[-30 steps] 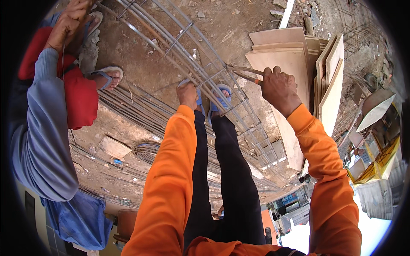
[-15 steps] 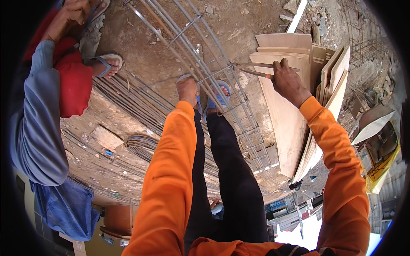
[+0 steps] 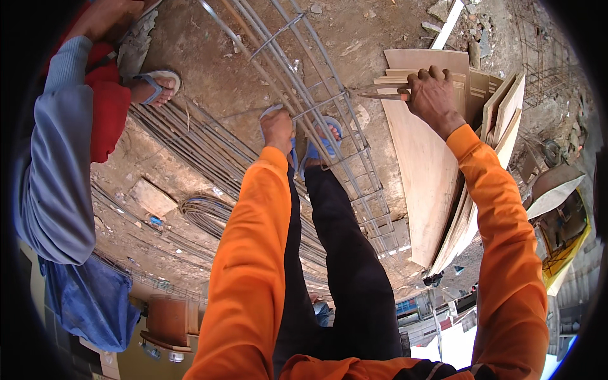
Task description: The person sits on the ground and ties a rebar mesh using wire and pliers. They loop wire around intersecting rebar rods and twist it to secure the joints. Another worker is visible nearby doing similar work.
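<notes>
A steel rebar cage [image 3: 329, 101], long bars tied with square stirrups, runs slantwise before me. My right hand [image 3: 436, 98] is wrapped round the handles of a pair of pincers [image 3: 379, 94], whose jaws meet the cage's right side at a stirrup corner. My left hand [image 3: 277, 130] is closed beside the cage's left side, above my sandalled foot. Whatever its fingers hold is hidden. A sandal [image 3: 329, 149] on my other foot shows beneath the bars.
Plywood sheets [image 3: 424, 177] stand right of the cage. Loose rebar [image 3: 190, 142] and a wire coil [image 3: 209, 215] lie on the dirt at left. A co-worker's grey sleeve [image 3: 60, 171] and sandalled foot [image 3: 161, 87] are at far left. Rubble [image 3: 484, 44] lies far right.
The pincers' handles have come closer together as my right hand closed and rose slightly. My left hand stays nearly in place. The co-worker's arm has shifted a little up and left.
</notes>
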A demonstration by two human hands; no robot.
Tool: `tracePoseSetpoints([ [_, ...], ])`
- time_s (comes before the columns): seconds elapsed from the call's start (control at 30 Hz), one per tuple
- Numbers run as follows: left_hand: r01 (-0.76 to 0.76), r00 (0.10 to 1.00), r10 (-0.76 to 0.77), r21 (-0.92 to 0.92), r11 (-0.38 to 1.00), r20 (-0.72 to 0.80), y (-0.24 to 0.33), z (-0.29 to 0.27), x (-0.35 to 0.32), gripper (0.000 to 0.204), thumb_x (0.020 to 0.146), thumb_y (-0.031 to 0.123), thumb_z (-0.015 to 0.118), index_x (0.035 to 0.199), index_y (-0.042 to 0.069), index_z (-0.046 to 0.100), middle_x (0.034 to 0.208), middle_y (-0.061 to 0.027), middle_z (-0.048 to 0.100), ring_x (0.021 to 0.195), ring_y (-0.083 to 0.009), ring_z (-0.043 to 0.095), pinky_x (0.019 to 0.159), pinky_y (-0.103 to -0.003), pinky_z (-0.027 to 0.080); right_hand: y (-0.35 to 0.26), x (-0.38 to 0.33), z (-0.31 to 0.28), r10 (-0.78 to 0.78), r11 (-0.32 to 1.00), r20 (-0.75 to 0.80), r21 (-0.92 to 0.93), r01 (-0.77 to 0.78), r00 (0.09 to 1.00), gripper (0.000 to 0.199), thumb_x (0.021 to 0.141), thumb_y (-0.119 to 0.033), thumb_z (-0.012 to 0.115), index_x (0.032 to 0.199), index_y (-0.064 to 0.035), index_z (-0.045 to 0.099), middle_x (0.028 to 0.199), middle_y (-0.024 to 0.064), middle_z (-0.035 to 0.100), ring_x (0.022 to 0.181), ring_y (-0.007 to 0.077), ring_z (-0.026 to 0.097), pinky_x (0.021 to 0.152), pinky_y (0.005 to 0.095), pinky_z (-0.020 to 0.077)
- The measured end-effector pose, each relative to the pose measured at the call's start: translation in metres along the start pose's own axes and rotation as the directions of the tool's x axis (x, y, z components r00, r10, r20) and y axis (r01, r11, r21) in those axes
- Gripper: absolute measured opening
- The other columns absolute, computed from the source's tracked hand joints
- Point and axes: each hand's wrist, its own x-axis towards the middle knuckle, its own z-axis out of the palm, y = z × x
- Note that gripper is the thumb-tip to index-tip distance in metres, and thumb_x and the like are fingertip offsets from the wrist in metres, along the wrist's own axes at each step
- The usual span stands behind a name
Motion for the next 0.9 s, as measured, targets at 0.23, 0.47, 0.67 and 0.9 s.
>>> tracePoseSetpoints([
  [0.23, 0.045, 0.999, -0.044, 0.027, 0.999, -0.014, 0.011, 0.004, -0.01, 0.016, 0.09, 0.007, 0.055, 0.075, 0.003, 0.059, 0.064, -0.005, 0.051, 0.045, -0.0168, 0.043, 0.041, -0.034, 0.035, 0.046, 0.043, 0.01, -0.419, 0.907, -0.034, 0.026, 0.42, 0.907, 0.028, 0.088, -0.028, 0.073, 0.093, -0.0023, 0.063, 0.099, 0.0151, 0.07, 0.088, 0.0372, 0.07, 0.08, 0.0449, 0.056],
  [0.47, 0.058, 0.998, -0.058, -0.025, 0.998, 0.035, -0.003, -0.002, -0.001, 0.018, 0.091, 0.009, 0.055, 0.075, 0.0, 0.06, 0.063, -0.0055, 0.051, 0.048, -0.0171, 0.045, 0.043, -0.034, 0.034, 0.026, 0.016, -0.035, -0.457, 0.593, 0.788, 0.616, -0.518, 0.413, 0.041, 0.075, -0.018, 0.084, 0.103, 0.0014, 0.061, 0.081, 0.0123, 0.067, 0.058, 0.0218, 0.069, 0.051, 0.0353, 0.0581],
  [0.67, 0.028, 0.999, -0.029, 0.045, 0.999, 0.021, -0.015, -0.002, -0.002, 0.02, 0.093, 0.01, 0.056, 0.075, 0.002, 0.061, 0.062, -0.0048, 0.051, 0.049, -0.0163, 0.044, 0.044, -0.034, 0.032, 0.041, 0.015, 0.001, -0.555, 0.818, -0.164, 0.069, 0.571, 0.816, 0.066, 0.08, -0.016, 0.07, 0.138, 0.0016, 0.044, 0.099, 0.018, 0.063, 0.085, 0.0339, 0.066, 0.076, 0.0446, 0.0534],
  [0.9, 0.075, 0.995, -0.071, 0.06, 0.995, -0.07, -0.007, 0.0, -0.002, 0.02, 0.09, 0.009, 0.056, 0.07, 0.003, 0.057, 0.061, -0.0063, 0.051, 0.049, -0.019, 0.047, 0.044, -0.036, 0.032, 0.017, 0.011, -0.019, -0.326, 0.848, 0.477, 0.529, 0.03, 0.816, 0.026, 0.091, -0.017, 0.065, 0.112, -0.0027, 0.058, 0.083, 0.0087, 0.06, 0.063, 0.0208, 0.059, 0.058, 0.0356, 0.0514],
])
